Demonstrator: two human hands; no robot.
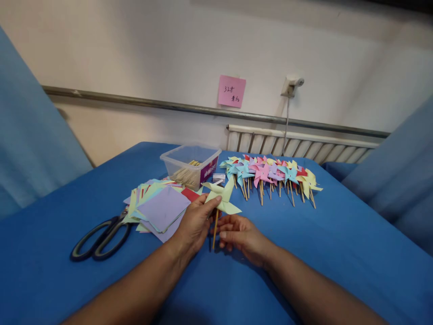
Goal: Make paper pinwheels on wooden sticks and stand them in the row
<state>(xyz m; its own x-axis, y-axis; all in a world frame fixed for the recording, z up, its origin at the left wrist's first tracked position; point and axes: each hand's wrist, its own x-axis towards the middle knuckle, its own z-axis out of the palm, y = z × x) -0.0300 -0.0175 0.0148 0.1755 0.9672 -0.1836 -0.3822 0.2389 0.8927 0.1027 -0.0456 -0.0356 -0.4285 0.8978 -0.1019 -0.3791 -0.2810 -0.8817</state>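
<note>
My left hand (196,220) is closed on a pale green paper pinwheel (230,206), its thumb pressed near the middle of the blades. A thin wooden stick (215,228) runs down below the blades, slightly tilted. Beside the stick, my right hand (241,234) has its fingers loosely curled and its thumb apart from the stick. Some of its fingertips reach close to or behind the stick; whether they touch it cannot be seen. The back of the pinwheel is hidden.
Coloured paper squares (164,205) lie left, beside large dark-handled scissors (101,237). Behind them stands a clear plastic box (176,158) of wooden sticks, with a small white box (218,177) nearby. Several finished pinwheels (262,174) lie at the back right of the blue-covered table (304,271).
</note>
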